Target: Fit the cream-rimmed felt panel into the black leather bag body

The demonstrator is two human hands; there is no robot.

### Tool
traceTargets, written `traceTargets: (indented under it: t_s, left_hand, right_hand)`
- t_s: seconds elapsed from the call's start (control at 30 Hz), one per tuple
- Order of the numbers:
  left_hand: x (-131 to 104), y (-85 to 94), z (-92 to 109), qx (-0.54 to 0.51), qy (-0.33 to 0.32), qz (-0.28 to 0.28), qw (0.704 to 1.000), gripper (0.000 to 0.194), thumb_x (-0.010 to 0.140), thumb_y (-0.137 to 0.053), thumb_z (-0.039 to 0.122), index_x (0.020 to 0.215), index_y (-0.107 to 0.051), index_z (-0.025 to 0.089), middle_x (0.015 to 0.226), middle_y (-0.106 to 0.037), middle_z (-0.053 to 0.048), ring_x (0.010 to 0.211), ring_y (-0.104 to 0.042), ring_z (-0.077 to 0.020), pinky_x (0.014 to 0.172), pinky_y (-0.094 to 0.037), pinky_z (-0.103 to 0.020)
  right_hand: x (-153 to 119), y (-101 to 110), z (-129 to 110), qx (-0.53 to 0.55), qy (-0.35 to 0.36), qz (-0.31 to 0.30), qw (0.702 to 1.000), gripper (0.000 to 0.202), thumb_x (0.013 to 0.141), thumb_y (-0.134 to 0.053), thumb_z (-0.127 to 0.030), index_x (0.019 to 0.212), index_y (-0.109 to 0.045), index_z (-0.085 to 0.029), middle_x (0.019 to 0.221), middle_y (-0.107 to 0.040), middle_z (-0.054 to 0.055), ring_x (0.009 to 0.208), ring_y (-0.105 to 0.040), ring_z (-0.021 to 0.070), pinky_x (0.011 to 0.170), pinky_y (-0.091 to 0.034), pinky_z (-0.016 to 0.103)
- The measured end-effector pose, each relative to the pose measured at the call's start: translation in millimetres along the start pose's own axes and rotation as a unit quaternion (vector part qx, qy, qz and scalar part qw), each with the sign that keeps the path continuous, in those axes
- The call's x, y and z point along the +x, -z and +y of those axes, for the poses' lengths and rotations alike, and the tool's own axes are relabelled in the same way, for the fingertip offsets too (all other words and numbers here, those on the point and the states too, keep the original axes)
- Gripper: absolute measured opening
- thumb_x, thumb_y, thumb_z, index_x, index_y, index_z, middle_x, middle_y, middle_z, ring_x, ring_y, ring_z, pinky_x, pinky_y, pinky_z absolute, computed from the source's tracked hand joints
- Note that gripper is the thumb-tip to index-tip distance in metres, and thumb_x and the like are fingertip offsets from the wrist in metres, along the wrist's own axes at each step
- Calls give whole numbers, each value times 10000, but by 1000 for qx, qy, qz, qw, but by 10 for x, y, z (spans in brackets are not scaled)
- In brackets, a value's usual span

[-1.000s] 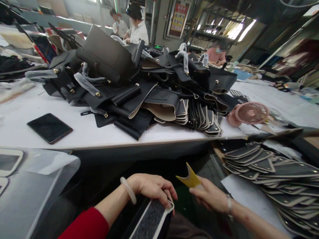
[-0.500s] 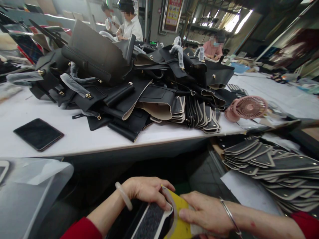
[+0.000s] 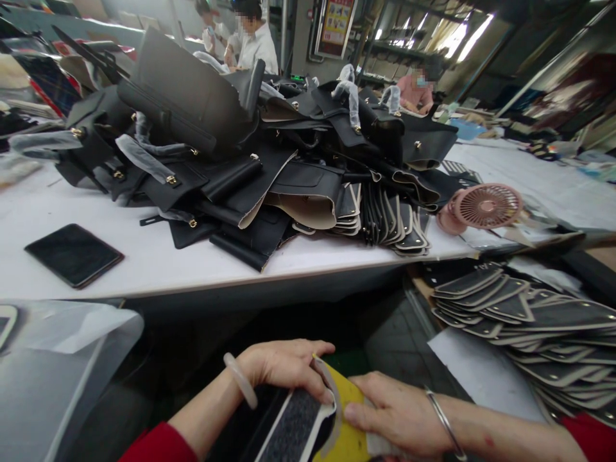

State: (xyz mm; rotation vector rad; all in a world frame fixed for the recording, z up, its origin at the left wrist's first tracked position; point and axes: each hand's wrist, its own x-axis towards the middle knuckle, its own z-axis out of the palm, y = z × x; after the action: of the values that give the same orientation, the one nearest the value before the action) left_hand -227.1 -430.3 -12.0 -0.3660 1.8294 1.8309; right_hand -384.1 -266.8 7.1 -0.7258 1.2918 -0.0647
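Observation:
Low in the head view, my left hand (image 3: 283,371), a pale bangle on its wrist, grips the end of a dark bag panel (image 3: 291,425) with pale edges. Its thumb presses near the panel's corner, while a finger stretches out beyond. My right hand (image 3: 392,407), with a silver bangle, is closed around a curved yellow piece (image 3: 347,428) with a grey rim. That yellow piece lies right against the panel's end. My right fingers are partly hidden behind it, and the lower parts of both pieces run out of the picture.
Black bag parts (image 3: 231,173) are heaped on the white table (image 3: 158,273), with a phone-like dark slab (image 3: 74,255) at left and a pink fan (image 3: 486,206) at right. Trimmed dark panels (image 3: 543,321) are stacked at my right. Plastic sheeting (image 3: 62,366) lies at left. Co-workers sit behind.
The fingers of my left hand have straightened a little over the panel's end. My right hand keeps its hold on the yellow piece. The view has shifted slightly.

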Motion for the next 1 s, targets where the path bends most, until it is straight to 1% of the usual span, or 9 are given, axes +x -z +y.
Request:
traceTargets:
  t_s: [0.13, 0.23, 0.33, 0.4, 0.47, 0.6, 0.7, 0.87, 1.0]
  left_hand:
    - [22, -24, -58, -59, 43, 8, 997, 1229, 543, -826, 450, 1545, -214, 87, 1280, -663, -164, 1157, -605, -342, 942, -482, -404]
    - [39, -43, -109, -80, 39, 28, 996, 1193, 536, -837, 441, 1541, -265, 146, 1253, -684, -125, 1212, -573, -341, 971, -466, -408]
    - [53, -50, -156, -71, 32, 42, 996, 1168, 527, -843, 421, 1531, -300, 172, 1362, -619, -119, 1301, -505, -339, 1023, -435, -404]
    - [61, -48, -179, -64, 34, 42, 996, 1169, 528, -839, 416, 1532, -296, 166, 1396, -591, -121, 1312, -493, -338, 1031, -426, -400]
    - [69, -46, -201, -70, 31, 38, 996, 1164, 529, -837, 411, 1532, -297, 172, 1354, -621, -112, 1275, -524, -333, 1002, -441, -390]
    - [82, -43, -249, -86, 4, 36, 996, 1119, 534, -845, 389, 1517, -341, 208, 1180, -706, -73, 1159, -599, -309, 941, -466, -375]
    - [90, -43, -279, -96, -10, 21, 995, 1152, 528, -851, 369, 1529, -307, 197, 1116, -720, -68, 1089, -626, -294, 922, -470, -375]
    - [114, -46, -303, -137, -22, 0, 990, 1214, 511, -845, 312, 1550, -231, 183, 1007, -730, -55, 957, -655, -264, 848, -483, -351]
    - [120, -41, -293, -144, -26, -3, 989, 1244, 480, -840, 277, 1552, -212, 206, 938, -715, -34, 921, -645, -263, 788, -487, -343]
  right_hand:
    - [5, -27, -16, -1, 15, 5, 1000, 267, 984, -399, -308, 1143, -524, -135, 498, -524, -56, 272, -437, 69, 299, -382, 117]
    - [3, -55, -57, -2, 5, 13, 1000, 271, 982, -384, -312, 1105, -549, -136, 494, -489, -67, 268, -407, 60, 295, -355, 110]
    - [0, -76, -110, -5, -7, 29, 1000, 275, 972, -381, -314, 1062, -569, -135, 541, -485, -60, 281, -383, 51, 297, -338, 120]
    - [-7, -82, -135, -14, -7, 31, 999, 296, 967, -390, -342, 1040, -584, -131, 561, -483, -51, 301, -380, 52, 313, -330, 130]
    - [-22, -84, -149, -34, 14, 37, 999, 326, 957, -422, -390, 990, -606, -123, 571, -478, -41, 342, -365, 47, 350, -306, 131]
    - [-54, -81, -169, -94, 109, 90, 986, 436, 908, -516, -524, 886, -649, -109, 637, -484, -16, 488, -348, 56, 446, -268, 153]
    - [-52, -100, -187, -106, 109, 97, 984, 518, 888, -512, -600, 897, -670, -106, 657, -481, -8, 540, -352, 77, 474, -269, 175]
    - [2, -210, -189, -21, 125, 88, 988, 627, 857, -506, -695, 948, -682, -100, 728, -491, 4, 616, -362, 90, 516, -293, 175]
    - [52, -260, -145, 21, 142, 87, 986, 618, 850, -534, -695, 970, -667, -103, 781, -529, 15, 638, -394, 85, 528, -329, 154]
